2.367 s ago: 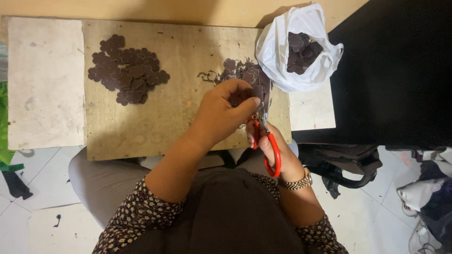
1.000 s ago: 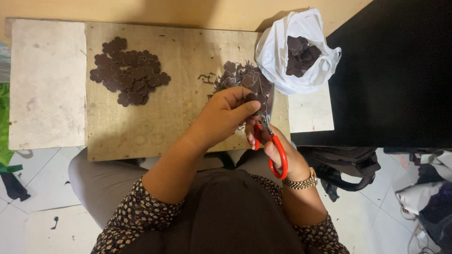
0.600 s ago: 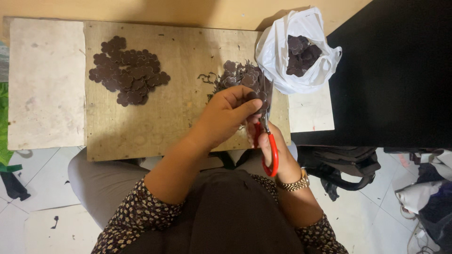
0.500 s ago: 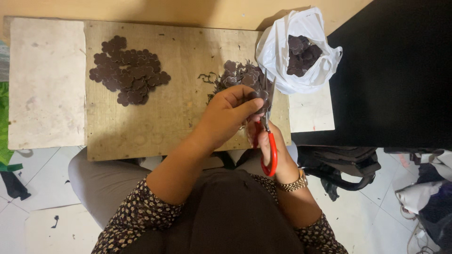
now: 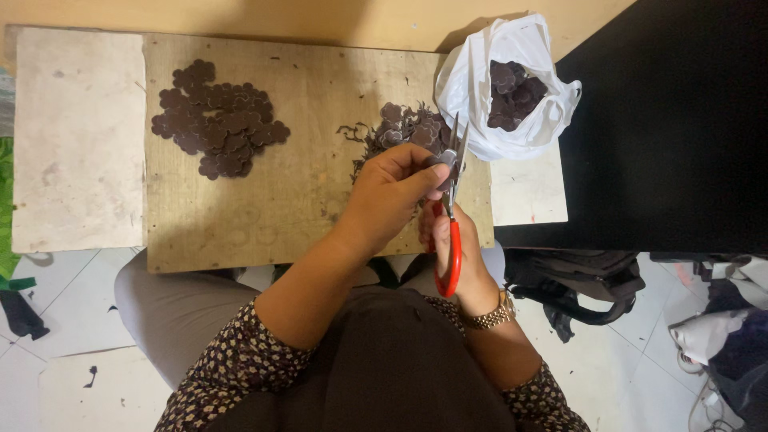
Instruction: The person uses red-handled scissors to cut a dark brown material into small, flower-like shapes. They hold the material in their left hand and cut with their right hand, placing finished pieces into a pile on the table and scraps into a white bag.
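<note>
Over the near right edge of a worn plywood board (image 5: pixel 264 216), the left hand (image 5: pixel 392 200) pinches a small dark brown flower-shaped cutout (image 5: pixel 438 162) between closed fingertips. The right hand (image 5: pixel 456 256) grips red-handled scissors (image 5: pixel 450 216), blades slightly parted at the cutout. A heap of matching cutouts (image 5: pixel 220 120) lies toward the board's far left; a white plastic bag (image 5: pixel 504 88) of them sits at the far right corner.
</note>
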